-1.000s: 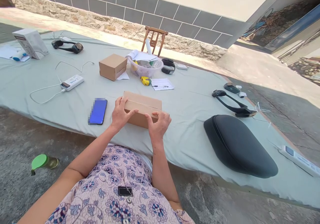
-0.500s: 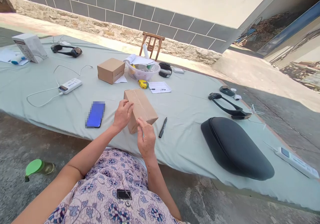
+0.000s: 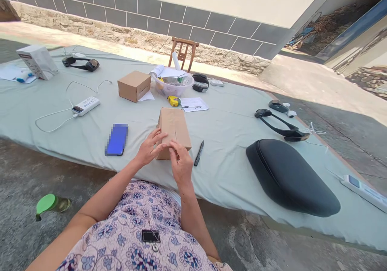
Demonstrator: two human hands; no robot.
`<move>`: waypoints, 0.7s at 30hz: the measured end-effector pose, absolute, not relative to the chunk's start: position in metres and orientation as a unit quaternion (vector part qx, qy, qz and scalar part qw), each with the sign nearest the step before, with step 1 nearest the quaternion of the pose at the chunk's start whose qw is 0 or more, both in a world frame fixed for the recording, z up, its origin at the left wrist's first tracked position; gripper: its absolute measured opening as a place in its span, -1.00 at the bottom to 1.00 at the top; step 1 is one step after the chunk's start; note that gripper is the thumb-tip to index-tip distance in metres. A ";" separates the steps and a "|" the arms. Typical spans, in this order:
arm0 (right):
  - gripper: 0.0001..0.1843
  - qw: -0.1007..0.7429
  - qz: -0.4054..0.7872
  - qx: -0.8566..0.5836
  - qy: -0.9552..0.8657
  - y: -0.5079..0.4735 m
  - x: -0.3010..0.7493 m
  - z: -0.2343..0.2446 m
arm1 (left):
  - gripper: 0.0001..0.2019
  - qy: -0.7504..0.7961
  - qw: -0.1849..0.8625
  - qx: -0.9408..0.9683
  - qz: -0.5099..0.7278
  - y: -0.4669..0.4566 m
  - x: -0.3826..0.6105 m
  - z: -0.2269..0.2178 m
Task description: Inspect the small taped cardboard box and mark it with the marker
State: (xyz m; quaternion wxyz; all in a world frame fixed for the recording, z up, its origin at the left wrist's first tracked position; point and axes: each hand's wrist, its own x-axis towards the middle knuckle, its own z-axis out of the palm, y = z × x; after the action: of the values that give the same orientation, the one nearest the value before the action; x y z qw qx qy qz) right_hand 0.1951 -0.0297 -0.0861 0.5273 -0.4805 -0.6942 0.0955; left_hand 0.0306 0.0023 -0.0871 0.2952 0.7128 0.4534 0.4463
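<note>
A brown cardboard box (image 3: 177,121) stands on the cloth-covered table right in front of me, its long side pointing away. My left hand (image 3: 150,146) lies against its near left part, fingers stretched out over the top. At the near top edge, my right hand (image 3: 182,164) is closed in a pinch, its fingertips meeting those of the left. Whatever is between the right fingertips is too small to make out. A black pen (image 3: 199,153) lies just right of the box, and a phone with a blue screen (image 3: 117,139) to its left.
Beyond the box are a yellow tape measure (image 3: 173,101), a paper sheet (image 3: 195,104), a second cardboard box (image 3: 134,86) and a filled plastic basket (image 3: 172,88). A black cushion-like object (image 3: 292,178) and a black headset (image 3: 281,128) lie right. A corded white power bank (image 3: 86,106) lies left.
The box has turned so its long side points more straight ahead. My left fingers have moved onto its top, and my right hand has shifted slightly right along the near edge.
</note>
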 end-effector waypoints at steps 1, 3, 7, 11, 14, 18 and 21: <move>-0.74 0.534 0.077 -0.496 -0.680 -0.028 0.201 -0.087 | -0.49 0.453 0.293 0.716 0.443 0.003 0.030 -0.087; -0.76 0.548 0.043 -0.531 -0.645 -0.025 0.213 -0.088 | -0.47 0.455 0.286 0.721 0.437 0.002 0.030 -0.087; -0.76 0.579 0.057 -0.565 -0.585 -0.022 0.234 -0.089 | -0.49 0.465 0.274 0.723 0.431 0.000 0.033 -0.087; -0.74 0.579 0.124 -0.559 -0.580 -0.025 0.235 -0.092 | -0.57 0.469 0.266 0.718 0.441 -0.002 0.036 -0.086; -0.76 0.573 0.116 -0.538 -0.608 -0.033 0.220 -0.094 | -0.60 0.509 0.220 0.686 0.471 -0.003 0.036 -0.086; -0.76 0.557 0.134 -0.486 -0.660 -0.045 0.195 -0.096 | -0.57 0.560 0.147 0.668 0.467 -0.007 0.034 -0.085; -0.78 0.566 0.150 -0.472 -0.659 -0.048 0.185 -0.097 | -0.47 0.550 0.141 0.714 0.410 -0.013 0.030 -0.081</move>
State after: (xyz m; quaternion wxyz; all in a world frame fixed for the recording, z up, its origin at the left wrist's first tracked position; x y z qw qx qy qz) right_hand 0.1850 -0.0478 -0.0970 0.5663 -0.4721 -0.6586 0.1503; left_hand 0.0302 -0.0126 -0.0808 0.1409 0.7142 0.5498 0.4096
